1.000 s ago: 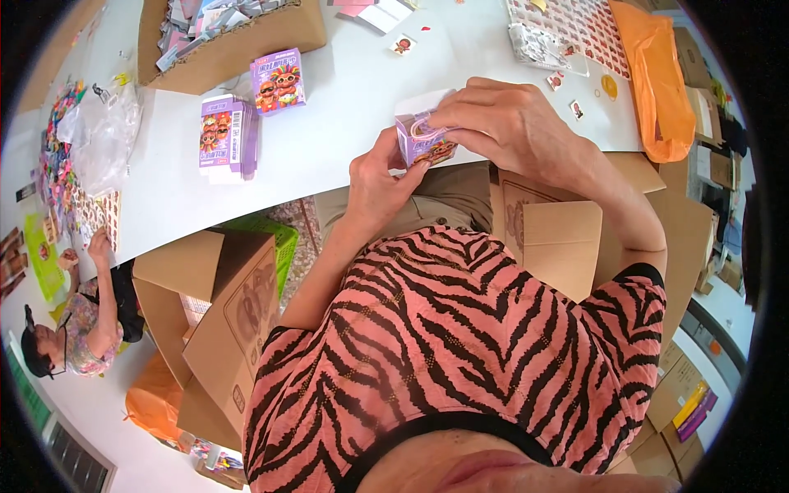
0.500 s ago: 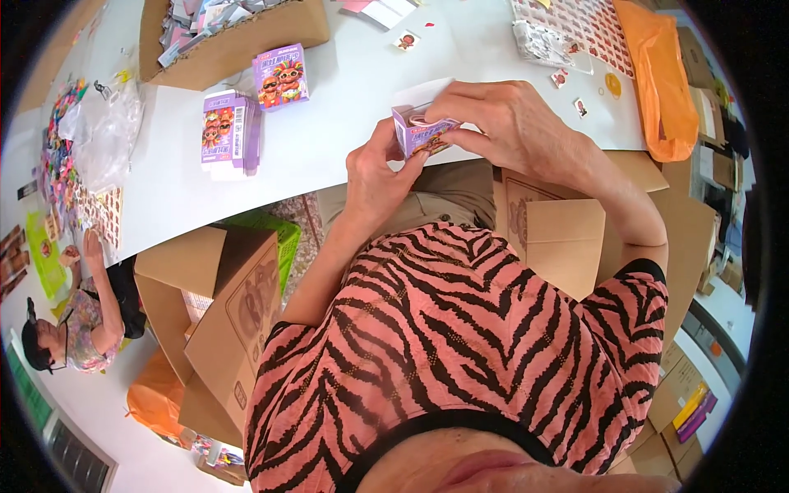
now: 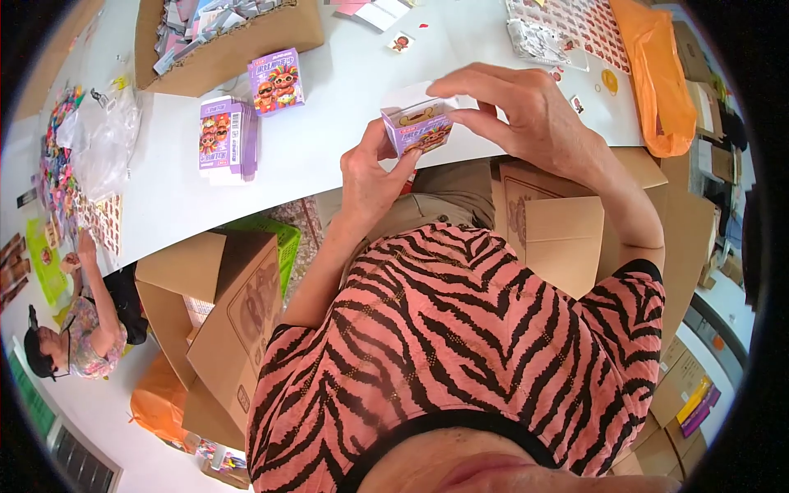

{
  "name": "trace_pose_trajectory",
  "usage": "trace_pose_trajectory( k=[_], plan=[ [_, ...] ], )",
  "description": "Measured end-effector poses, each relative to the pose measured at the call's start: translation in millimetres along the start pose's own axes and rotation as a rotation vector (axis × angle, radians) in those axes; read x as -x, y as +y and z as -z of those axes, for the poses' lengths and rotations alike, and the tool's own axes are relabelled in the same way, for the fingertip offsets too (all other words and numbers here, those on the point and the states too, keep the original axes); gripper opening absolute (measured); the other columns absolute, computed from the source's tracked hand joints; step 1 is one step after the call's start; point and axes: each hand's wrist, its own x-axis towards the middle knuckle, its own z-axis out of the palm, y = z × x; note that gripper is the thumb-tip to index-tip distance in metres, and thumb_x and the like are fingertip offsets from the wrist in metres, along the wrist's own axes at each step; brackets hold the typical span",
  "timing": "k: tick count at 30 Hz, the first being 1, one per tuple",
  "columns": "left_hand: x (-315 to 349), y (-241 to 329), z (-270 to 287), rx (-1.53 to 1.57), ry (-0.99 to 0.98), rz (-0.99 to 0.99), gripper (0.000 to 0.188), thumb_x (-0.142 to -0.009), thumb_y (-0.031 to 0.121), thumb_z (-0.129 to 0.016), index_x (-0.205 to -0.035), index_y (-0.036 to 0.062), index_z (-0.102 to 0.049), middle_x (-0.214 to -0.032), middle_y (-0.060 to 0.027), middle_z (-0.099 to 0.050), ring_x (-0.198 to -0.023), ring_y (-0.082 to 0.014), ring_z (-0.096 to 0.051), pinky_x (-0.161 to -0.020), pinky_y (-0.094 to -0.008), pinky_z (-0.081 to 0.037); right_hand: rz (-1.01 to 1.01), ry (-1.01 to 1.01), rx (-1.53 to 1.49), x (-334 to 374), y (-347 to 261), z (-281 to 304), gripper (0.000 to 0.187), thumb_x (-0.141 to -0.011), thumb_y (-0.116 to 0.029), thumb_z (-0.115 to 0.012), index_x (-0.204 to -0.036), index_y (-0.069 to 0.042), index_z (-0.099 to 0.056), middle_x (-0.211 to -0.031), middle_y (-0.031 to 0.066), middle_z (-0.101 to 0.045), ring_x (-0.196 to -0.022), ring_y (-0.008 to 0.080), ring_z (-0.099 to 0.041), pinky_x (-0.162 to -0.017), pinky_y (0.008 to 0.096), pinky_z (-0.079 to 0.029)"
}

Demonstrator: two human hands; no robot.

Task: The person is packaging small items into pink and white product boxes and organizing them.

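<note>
My left hand (image 3: 370, 181) is closed round a small purple carton (image 3: 421, 137) at the table's front edge, thumb on its printed front. The carton's top is open, its white flap (image 3: 404, 96) stands up, and a yellowish loop shows inside, too small to name. My right hand (image 3: 526, 111) is beside the opening, thumb and forefinger spread apart. The forefinger's tip is by the flap and the thumb near the carton's right edge; whether they touch, I cannot tell. Left of my hands lie a stack of flat purple cartons (image 3: 227, 140) and another purple carton (image 3: 277, 82).
A brown cardboard box (image 3: 316, 37) of small packets stands at the back left. Sticker sheets (image 3: 575, 29) and an orange bag (image 3: 657, 82) lie at the right. Open cardboard boxes (image 3: 238, 320) flank my lap. A person (image 3: 86, 329) works at far left.
My right hand's fingers have come out of the carton's opening and spread apart. The carton, still in my left hand, has shifted slightly left, and its opening shows more.
</note>
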Motion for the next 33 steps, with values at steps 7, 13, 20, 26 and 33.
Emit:
trace_pose_trajectory(
  k=[7,13,20,26,33],
  plan=[
    [-2,-1,-8,0.022,-0.083,0.012,0.032,-0.075,0.002,-0.070,-0.105,-0.0006,-0.058,-0.085,-0.0122,-0.068,-0.079,-0.0199,-0.069,-0.073,-0.0303,-0.054,0.008,-0.239,0.069,15,5,-21,0.032,-0.078,-0.007,-0.065,-0.110,-0.009,-0.060,-0.100,0.0098,-0.065,-0.079,0.0291,-0.064,-0.066,0.0359,-0.052],
    [-14,-27,-3,0.120,-0.080,0.029,0.035,-0.081,-0.002,-0.066,-0.114,-0.0025,-0.056,-0.105,-0.0098,-0.065,-0.096,-0.0143,-0.062,-0.088,-0.0299,-0.048,-0.047,0.077,-0.170,7,25,-13,0.028,-0.082,-0.003,-0.062,-0.111,-0.006,-0.061,-0.109,0.0083,-0.065,-0.072,0.0193,-0.061,-0.062,0.0295,-0.050],
    [-41,-56,-5,0.043,0.047,-0.078,0.024,-0.082,-0.002,-0.063,-0.105,-0.0026,-0.059,-0.100,-0.0089,-0.067,-0.090,-0.0131,-0.061,-0.082,-0.0262,-0.047,-0.264,0.160,-0.091,33,109,-12,0.020,-0.087,-0.006,-0.060,-0.107,-0.007,-0.063,-0.101,0.0029,-0.066,-0.071,0.0132,-0.059,-0.062,0.0274,-0.050],
    [-50,-66,-11,-0.002,0.079,-0.001,0.025,-0.080,0.003,-0.066,-0.104,-0.0003,-0.059,-0.094,-0.0114,-0.068,-0.084,-0.0148,-0.064,-0.077,-0.0275,-0.049,-0.391,0.314,0.080,48,173,9,0.019,-0.087,-0.007,-0.060,-0.106,-0.008,-0.065,-0.096,0.0022,-0.067,-0.076,0.0135,-0.060,-0.070,0.0283,-0.051],
    [-43,-60,-15,-0.189,0.078,-0.102,0.027,-0.078,0.005,-0.067,-0.103,-0.0002,-0.058,-0.091,-0.0141,-0.068,-0.083,-0.0192,-0.065,-0.075,-0.0299,-0.050,-0.312,0.466,0.101,18,199,26,0.021,-0.087,-0.009,-0.061,-0.108,-0.009,-0.064,-0.104,0.0010,-0.066,-0.086,0.0157,-0.061,-0.077,0.0289,-0.050]
  ],
)
